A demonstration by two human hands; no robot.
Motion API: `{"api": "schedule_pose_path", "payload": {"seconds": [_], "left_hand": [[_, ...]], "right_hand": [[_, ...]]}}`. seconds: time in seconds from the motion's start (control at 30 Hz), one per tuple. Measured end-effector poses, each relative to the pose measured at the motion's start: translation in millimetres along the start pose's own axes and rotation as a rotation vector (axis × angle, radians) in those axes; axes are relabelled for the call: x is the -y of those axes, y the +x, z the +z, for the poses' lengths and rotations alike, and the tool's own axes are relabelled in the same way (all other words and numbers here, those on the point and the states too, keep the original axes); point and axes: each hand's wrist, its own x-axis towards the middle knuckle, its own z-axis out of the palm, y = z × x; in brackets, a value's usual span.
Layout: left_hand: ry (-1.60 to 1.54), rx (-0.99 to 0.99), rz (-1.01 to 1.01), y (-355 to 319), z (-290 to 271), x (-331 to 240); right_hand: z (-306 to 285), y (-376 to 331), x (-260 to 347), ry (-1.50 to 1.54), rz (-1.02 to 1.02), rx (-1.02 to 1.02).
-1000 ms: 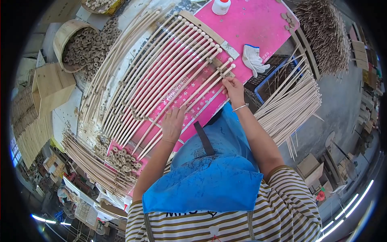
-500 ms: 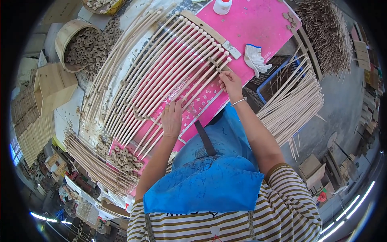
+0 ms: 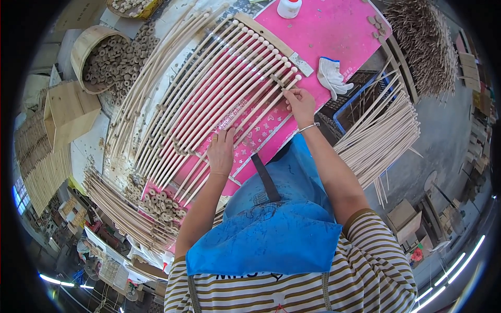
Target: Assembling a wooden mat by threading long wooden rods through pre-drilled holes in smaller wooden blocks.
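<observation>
Pale wooden sticks with round ball ends [image 3: 237, 78] lie side by side across the pink table, their balls lined up at the upper right. My right hand [image 3: 301, 107] is pinched at the near end of a small brown strip [image 3: 277, 81], which crosses the nearest sticks just below their balls. Farther down the same sticks is my left hand [image 3: 221, 155], palm down, its fingers stretched over them with the tips slightly apart. Its thumb is hidden. Brown rings [image 3: 177, 148] sit around the lower parts of several sticks.
A wooden stop bar [image 3: 263, 35] lies by the ball ends. To the right are a white glove [image 3: 332, 78], a blue-edged crate [image 3: 339, 117] and a bundle of sticks [image 3: 383, 135]. A tipped wooden bucket [image 3: 86, 55] spills brown rings [image 3: 117, 62] at left. A white bottle [image 3: 288, 8] stands behind.
My right hand has shifted very slightly, with its fingers still pinched at the brown strip. My left hand has moved a little down and left along the sticks.
</observation>
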Motion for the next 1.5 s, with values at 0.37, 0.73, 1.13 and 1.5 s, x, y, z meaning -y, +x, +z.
{"api": "schedule_pose_path", "payload": {"seconds": [0.37, 0.73, 1.13, 1.5], "left_hand": [[-0.019, -0.008, 0.018, -2.1, -2.7, 1.4], [-0.061, 0.014, -0.016, -7.4, -6.4, -10.3], [-0.036, 0.016, 0.064, 7.8, -4.7, -7.6], [-0.064, -0.025, 0.066, 14.0, -11.7, -6.3]], "right_hand": [[0.7, -7.7, 1.2, 0.007, -0.065, 0.004], [2.2, -5.4, -2.9, 0.169, -0.055, 0.009], [-0.6, -0.4, -0.3, 0.186, -0.04, 0.021], [-4.1, 3.0, -5.5, 0.278, -0.025, 0.044]]}}
